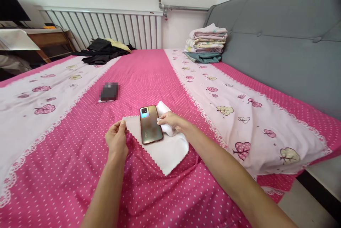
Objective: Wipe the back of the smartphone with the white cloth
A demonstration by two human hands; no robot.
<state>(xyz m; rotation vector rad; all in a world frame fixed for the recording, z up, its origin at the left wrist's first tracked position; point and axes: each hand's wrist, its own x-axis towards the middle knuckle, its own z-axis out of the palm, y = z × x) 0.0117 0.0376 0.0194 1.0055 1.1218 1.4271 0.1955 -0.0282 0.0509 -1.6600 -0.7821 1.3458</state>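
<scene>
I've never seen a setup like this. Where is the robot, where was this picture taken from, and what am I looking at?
There is no robot here, only a person's two bare hands. The single picture comes from a camera worn on the head, looking forward and down, so the arms reach in from the bottom edge.

The surface is a bed with a pink and white bedspread. A phone lies back-up on a white cloth. The left hand pinches a corner of that cloth; the right hand holds a bunched white cloth by the phone's edge. Whether both are one piece, I can't tell.

Farther back are a blurred dark object, dark clothes and a folded stack of fabric.
</scene>
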